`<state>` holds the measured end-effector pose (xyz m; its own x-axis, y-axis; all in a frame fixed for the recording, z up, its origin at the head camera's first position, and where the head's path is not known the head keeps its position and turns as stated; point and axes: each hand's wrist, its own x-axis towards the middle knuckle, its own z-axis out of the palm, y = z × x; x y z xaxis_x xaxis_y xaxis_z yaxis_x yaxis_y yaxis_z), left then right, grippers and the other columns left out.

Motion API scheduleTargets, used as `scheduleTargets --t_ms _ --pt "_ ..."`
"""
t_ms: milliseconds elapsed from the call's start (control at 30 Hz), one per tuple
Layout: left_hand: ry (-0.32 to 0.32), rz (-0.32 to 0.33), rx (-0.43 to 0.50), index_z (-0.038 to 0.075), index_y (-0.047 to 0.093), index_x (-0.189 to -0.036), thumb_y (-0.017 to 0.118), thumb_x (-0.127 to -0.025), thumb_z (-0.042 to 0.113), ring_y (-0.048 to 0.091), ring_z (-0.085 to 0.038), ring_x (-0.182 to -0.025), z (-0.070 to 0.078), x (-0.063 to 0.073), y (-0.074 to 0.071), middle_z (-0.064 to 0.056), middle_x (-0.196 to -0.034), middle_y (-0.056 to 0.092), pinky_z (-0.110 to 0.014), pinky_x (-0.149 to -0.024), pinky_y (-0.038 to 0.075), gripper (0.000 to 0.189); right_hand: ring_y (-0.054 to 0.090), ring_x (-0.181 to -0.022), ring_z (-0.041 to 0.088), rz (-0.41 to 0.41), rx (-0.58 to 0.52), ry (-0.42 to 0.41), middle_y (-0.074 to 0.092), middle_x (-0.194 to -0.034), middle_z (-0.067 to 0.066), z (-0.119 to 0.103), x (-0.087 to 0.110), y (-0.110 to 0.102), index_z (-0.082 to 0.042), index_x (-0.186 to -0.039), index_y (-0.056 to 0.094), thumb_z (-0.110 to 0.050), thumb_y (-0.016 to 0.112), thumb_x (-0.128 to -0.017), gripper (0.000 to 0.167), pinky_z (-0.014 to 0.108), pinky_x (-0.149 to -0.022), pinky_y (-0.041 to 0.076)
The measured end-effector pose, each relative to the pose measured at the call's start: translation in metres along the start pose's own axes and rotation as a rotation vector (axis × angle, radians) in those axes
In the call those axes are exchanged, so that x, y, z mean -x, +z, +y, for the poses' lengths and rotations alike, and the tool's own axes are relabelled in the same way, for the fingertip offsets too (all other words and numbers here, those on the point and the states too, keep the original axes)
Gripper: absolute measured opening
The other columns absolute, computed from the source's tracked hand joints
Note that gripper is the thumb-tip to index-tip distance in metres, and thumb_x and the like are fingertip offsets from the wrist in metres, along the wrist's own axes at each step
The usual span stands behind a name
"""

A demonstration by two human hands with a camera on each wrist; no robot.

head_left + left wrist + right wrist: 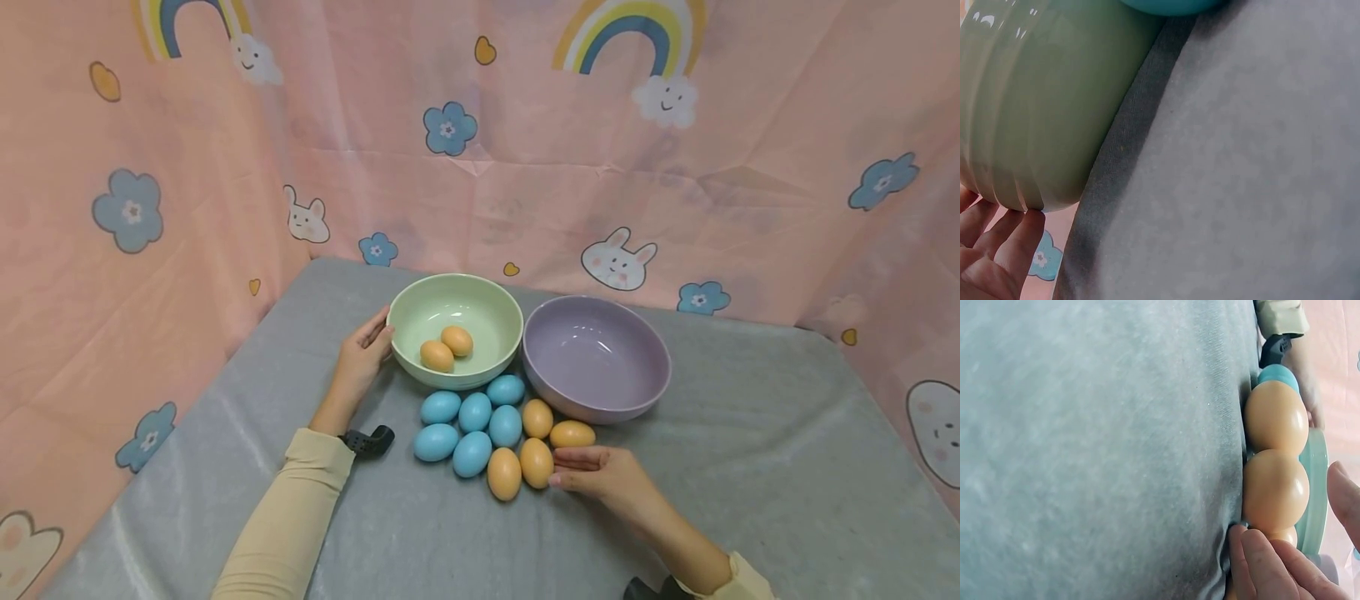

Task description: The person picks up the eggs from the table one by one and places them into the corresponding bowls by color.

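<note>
A light green bowl [457, 379] holds two orange eggs [447, 348]. My left hand [360, 358] touches this bowl's outer left side; in the left wrist view its fingertips rest against the green wall. My right hand [611, 479] is beside several orange eggs [505, 475] on the cloth, its fingers close to the nearest orange egg [536, 463]. In the right wrist view the fingers [1266, 562] lie by that egg [1275, 490], while the thumb [1344, 494] stands apart from it. Several blue eggs [472, 454] cluster just in front of the green bowl.
A purple bowl [600, 367] with nothing visible inside stands right of the green one. Grey cloth [765, 433] covers the table. Pink curtains [525, 192] printed with rainbows, flowers and rabbits hang behind and at both sides.
</note>
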<state>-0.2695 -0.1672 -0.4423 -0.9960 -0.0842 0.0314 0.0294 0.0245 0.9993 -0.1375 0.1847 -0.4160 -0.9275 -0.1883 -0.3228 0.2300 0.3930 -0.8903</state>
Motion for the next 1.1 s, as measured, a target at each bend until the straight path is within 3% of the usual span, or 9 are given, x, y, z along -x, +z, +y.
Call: scheduleTargets --t_ms 600,1100 --pt "-0.001 -0.002 0.000 0.014 0.040 -0.153 0.054 -0.104 0.023 0.042 -0.019 -0.144 -0.0005 0.0006 -0.0007 -0.005 -0.159 0.038 -0.033 -0.112 0.043 0.051 0.068 -0.108 0.017 -0.004 0.018 -0.027 0.071 -0.120 0.019 0.0023 -0.0036 0.0024 0.010 -0.121 0.066 -0.020 0.082 -0.083 0.050 0.017 -0.081 0.058" --pt "0.000 0.012 -0.004 0.013 0.041 -0.152 0.053 -0.104 0.021 0.044 -0.020 -0.143 -0.0004 -0.0009 -0.0002 -0.006 -0.159 0.040 -0.031 -0.110 0.046 0.050 0.069 -0.107 0.020 0.030 0.033 -0.013 0.072 -0.117 0.020 -0.0019 -0.0071 0.0072 0.010 -0.119 0.068 -0.017 0.083 -0.082 0.049 0.023 -0.083 0.060"
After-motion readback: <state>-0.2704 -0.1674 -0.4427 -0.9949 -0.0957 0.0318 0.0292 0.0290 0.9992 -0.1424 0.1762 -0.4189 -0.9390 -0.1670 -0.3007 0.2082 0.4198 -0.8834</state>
